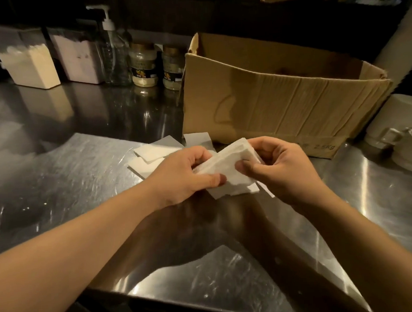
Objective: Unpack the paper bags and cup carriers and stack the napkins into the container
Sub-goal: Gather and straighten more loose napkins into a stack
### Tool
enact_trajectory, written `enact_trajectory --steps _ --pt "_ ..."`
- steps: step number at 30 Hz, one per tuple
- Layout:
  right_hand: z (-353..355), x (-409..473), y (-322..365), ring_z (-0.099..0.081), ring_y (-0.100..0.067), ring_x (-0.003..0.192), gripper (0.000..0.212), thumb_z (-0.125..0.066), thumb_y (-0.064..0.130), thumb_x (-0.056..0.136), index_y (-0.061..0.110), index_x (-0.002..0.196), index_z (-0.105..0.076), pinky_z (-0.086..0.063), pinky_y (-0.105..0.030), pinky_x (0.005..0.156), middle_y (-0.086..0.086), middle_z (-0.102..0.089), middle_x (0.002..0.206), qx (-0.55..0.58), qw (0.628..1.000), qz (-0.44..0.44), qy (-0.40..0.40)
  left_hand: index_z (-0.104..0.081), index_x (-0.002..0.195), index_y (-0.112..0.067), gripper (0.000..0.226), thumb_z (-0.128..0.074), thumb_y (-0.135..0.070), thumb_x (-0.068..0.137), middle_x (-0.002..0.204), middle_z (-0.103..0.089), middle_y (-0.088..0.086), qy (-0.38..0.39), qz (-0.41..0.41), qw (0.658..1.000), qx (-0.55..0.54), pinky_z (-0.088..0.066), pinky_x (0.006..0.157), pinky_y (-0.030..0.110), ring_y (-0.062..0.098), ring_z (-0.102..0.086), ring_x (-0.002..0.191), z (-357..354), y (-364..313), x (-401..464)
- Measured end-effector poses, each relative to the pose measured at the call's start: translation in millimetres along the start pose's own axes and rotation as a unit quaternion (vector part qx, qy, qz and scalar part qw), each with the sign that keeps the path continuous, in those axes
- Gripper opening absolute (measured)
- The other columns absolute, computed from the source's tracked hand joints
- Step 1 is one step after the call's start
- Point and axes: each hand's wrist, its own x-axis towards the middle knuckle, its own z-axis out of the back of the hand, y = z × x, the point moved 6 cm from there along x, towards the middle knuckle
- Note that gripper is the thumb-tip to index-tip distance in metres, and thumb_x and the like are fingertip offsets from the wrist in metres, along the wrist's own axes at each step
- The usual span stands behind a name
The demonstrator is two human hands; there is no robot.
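Both bare forearms reach forward and converge at centre. The left hand (182,176) lies knuckles up, thumb extended rightward, its fingers (200,156) curled in a pinch. The right hand (280,168) faces it, thumb pointing left, fingers bent inward and gripping.

my hands cover the middle of the napkin stack (227,164); can't count its sheets. loose napkins (151,154) on the desk run under my left hand (184,174). inside of the cardboard box (281,103) out of sight. jar labels (144,74) too blurred to read. white cups (401,131) cut off at right edge.
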Motion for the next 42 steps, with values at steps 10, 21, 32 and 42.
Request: enact_trajectory --steps 10,21,32,42 --pt "-26.0 56.9 52.3 -0.067 -0.023 0.108 0.053 -0.083 0.033 0.071 0.026 0.121 -0.065 -0.061 -0.036 0.087 0.000 -0.069 0.113 0.145 0.986 -0.080 0.018 -0.064 0.108 -0.039 0.025 -0.075 -0.024 0.092 0.097 -0.071 -0.026 -0.023 0.058 0.990 -0.129 -0.056 0.078 0.014 0.002 -0.070 0.100 51.5 -29.7 15.2" --pt "-38.8 137.7 163.6 -0.067 0.001 0.093 0.023 -0.073 0.038 0.088 0.033 0.110 -0.066 -0.056 -0.015 0.070 0.020 -0.071 0.099 0.023 0.998 -0.031 0.058 -0.064 0.120 -0.032 0.033 -0.073 -0.020 0.091 0.104 -0.076 -0.014 -0.020 0.088 0.979 -0.185 -0.060 0.083 0.023 0.007 -0.071 0.103 149.1 -94.6 53.8" --pt "-37.8 270.1 257.7 -0.068 -0.004 0.095 0.021 -0.073 0.036 0.091 0.030 0.110 -0.068 -0.056 -0.021 0.073 0.016 -0.072 0.101 0.023 0.998 -0.033 0.047 -0.064 0.125 -0.038 0.032 -0.071 -0.029 0.095 0.110 -0.074 -0.017 -0.043 0.109 0.981 -0.153 -0.053 0.105 0.042 0.010 -0.067 0.112 259.0 -152.8 140.7" --pt "-55.0 375.4 302.5 -0.070 -0.017 0.103 0.032 -0.072 0.040 0.091 0.028 0.119 -0.063 -0.061 -0.043 0.091 0.003 -0.071 0.112 -0.010 0.998 -0.058 0.029 -0.065 0.125 -0.033 0.026 -0.066 -0.036 0.099 0.111 -0.076 -0.012 -0.064 0.097 0.979 -0.166 -0.051 0.084 0.022 0.008 -0.070 0.107 346.7 -170.7 201.7"
